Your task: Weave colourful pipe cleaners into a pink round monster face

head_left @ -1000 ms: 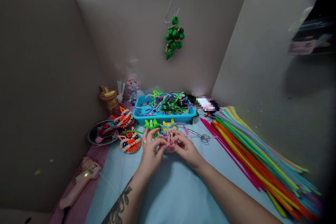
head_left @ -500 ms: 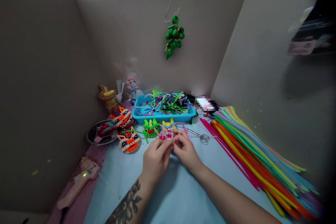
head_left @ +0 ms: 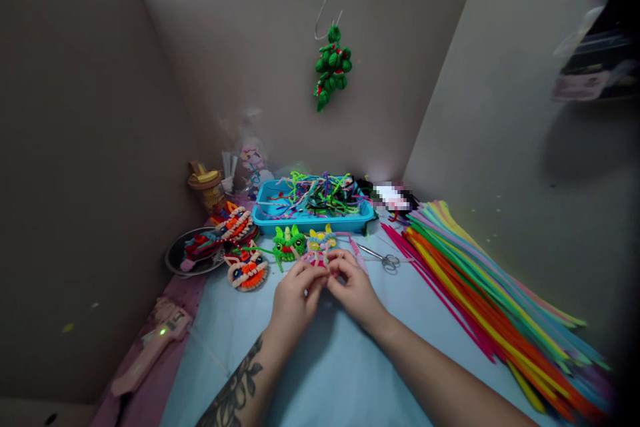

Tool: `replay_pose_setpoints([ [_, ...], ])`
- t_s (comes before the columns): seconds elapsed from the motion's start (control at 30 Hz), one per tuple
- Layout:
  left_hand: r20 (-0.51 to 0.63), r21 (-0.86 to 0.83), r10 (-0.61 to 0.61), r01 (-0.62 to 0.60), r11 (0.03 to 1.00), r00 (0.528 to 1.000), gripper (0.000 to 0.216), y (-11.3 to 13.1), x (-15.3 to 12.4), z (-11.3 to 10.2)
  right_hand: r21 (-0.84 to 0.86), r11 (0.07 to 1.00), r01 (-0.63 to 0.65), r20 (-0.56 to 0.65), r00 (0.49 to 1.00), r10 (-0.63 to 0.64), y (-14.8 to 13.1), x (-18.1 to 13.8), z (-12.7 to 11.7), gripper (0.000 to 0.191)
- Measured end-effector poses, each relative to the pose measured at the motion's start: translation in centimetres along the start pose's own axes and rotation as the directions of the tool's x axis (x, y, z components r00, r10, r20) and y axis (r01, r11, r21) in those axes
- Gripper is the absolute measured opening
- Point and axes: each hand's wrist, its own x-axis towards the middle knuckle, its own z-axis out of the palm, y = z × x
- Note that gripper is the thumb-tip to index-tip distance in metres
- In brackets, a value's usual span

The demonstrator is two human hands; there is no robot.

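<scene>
Just below the frame's centre, the left hand and right hand meet, fingertips of both pinched on a small pink pipe-cleaner piece above the blue table; scissors lie just right; a green figure sits just beyond; farther back stands a blue tray of scraps; a green ornament hangs at upper centre.

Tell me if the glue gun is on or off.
Likely on: a small green light glows on the glue gun.
</scene>
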Motion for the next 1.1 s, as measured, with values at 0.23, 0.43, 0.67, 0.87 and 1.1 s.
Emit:
replay_pose_setpoints([
  [0.23,-0.030,-0.146,-0.040,0.036,0.989,0.999,0.015,-0.2,0.4,0.1,0.117,0.989,-0.086,-0.017,0.996,0.088,0.2,0.4,0.2,0.013],
  [0.43,0.066,-0.118,-0.030,0.037,0.992,0.997,0.019,-0.6,0.3,0.3,0.105,0.984,-0.145,0.065,0.988,0.139,0.4,0.6,-0.1,0.009],
  [0.67,0.106,-0.060,-0.173,0.180,0.982,0.979,0.009,-1.0,0.3,0.7,0.078,0.991,-0.111,0.064,0.992,0.106,1.1,0.7,0.1,0.012],
  [0.87,0.025,-0.174,-0.347,0.345,0.922,0.938,0.010,-1.0,0.0,1.3,0.078,0.992,-0.095,0.028,0.995,0.093,0.8,0.5,0.7,0.012],
  [1.1,0.056,-0.165,-0.334,0.338,0.926,0.941,0.009,-0.3,-0.1,1.2,0.143,0.982,-0.120,0.016,0.993,0.119,0.8,0.5,0.9,0.016],
])
